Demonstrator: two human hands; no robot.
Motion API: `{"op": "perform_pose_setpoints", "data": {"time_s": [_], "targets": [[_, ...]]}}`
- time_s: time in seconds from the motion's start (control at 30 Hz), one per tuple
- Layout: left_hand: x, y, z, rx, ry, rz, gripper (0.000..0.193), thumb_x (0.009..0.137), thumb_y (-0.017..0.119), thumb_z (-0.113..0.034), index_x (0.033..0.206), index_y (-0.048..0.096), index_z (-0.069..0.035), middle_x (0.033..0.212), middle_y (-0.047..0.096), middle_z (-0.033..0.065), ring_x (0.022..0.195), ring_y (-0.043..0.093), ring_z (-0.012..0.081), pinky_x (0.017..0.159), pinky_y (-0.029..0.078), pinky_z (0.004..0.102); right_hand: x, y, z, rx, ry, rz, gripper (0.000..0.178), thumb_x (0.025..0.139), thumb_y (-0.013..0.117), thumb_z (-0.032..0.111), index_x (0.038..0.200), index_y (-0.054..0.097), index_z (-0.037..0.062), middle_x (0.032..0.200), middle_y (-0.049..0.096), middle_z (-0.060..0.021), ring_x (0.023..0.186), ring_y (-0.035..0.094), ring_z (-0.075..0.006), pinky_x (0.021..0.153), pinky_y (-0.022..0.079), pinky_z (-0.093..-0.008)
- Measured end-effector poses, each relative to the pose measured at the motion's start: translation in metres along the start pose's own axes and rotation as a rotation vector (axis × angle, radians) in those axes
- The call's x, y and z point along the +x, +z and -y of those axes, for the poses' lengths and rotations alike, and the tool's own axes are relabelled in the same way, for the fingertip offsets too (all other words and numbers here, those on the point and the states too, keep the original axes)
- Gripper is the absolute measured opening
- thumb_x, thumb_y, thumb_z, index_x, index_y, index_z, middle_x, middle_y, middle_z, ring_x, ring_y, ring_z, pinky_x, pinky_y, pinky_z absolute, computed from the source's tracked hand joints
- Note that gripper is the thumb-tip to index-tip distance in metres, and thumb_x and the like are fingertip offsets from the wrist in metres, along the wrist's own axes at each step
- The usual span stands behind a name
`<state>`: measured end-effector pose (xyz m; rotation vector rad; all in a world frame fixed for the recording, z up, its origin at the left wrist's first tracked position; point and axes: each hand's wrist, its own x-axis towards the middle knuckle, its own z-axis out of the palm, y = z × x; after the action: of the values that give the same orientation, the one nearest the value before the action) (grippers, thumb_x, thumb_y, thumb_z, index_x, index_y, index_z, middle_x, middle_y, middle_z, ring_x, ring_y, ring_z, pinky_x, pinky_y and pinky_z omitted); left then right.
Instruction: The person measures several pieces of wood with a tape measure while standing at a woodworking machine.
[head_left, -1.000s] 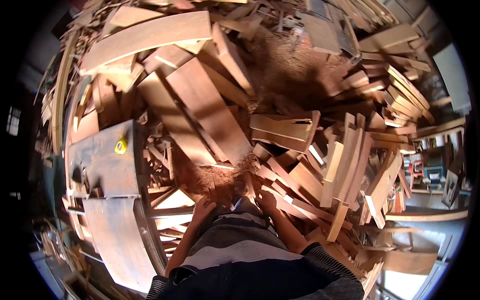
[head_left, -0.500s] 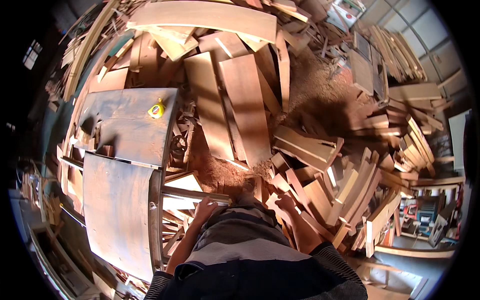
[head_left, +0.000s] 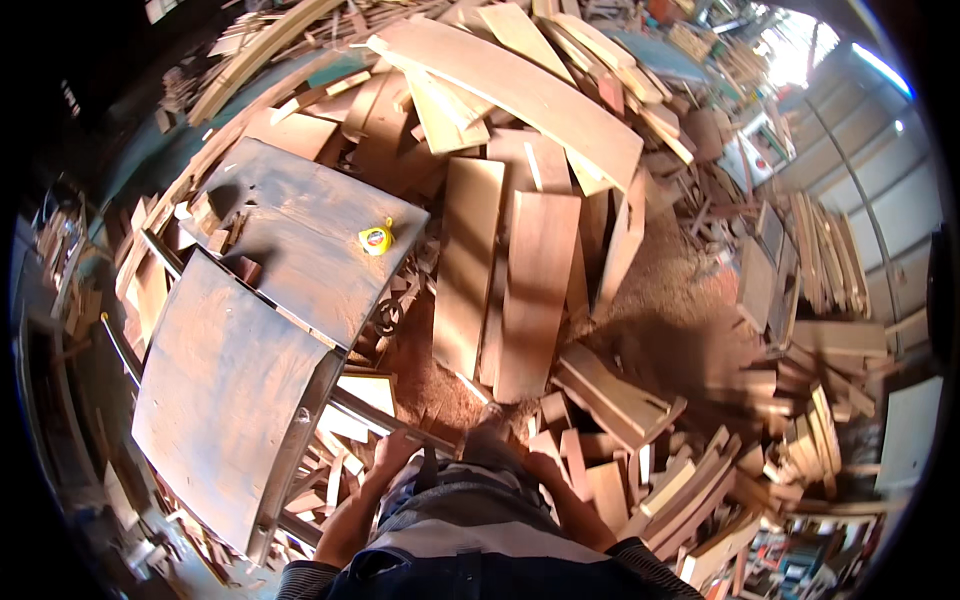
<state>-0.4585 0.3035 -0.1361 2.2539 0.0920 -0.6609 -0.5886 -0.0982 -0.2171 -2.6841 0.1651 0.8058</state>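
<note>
My left hand (head_left: 396, 452) is at the left side of my trousers (head_left: 455, 495), its fingers curled at the cloth beside the end of a metal rail (head_left: 365, 410). On the other side, my right hand (head_left: 543, 468) is closed against the right trouser leg; its fingertips are partly hidden. Left of me stands a machine table with a near plate (head_left: 225, 390) and a far plate (head_left: 300, 240). A yellow tape measure (head_left: 376, 239) lies on the far plate, out of reach of both hands as they are now.
Wide boards (head_left: 537, 290) lean and lie ahead over sawdust (head_left: 665, 300). A long curved plank (head_left: 520, 85) tops the far pile. Several offcuts (head_left: 620, 400) crowd my right side. A small handwheel (head_left: 387, 317) shows under the table's edge. Wood blocks (head_left: 210, 220) sit on the far plate.
The view has turned, so the table and boards appear tilted and shifted. Both hands have come in closer to my trousers. The tape measure stays on the plate.
</note>
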Motion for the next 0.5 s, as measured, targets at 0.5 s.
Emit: {"op": "perform_pose_setpoints", "data": {"time_s": [0.5], "targets": [[-0.020, 0.032, -0.019, -0.124, -0.242, -0.361, 0.048, 0.084, 0.078, -0.032, 0.120, 0.065, -0.002, 0.084, 0.071, 0.0175, 0.076, 0.071, 0.0266, 0.067, 0.055, 0.0416, 0.026, -0.085, -0.093, 0.167, 0.065, 0.210, 0.038, 0.083, 0.069, 0.036, 0.111, 0.073, 0.0102, 0.108, 0.074, -0.0115, 0.104, 0.069, -0.0317, 0.091, 0.054, -0.0400]]}}
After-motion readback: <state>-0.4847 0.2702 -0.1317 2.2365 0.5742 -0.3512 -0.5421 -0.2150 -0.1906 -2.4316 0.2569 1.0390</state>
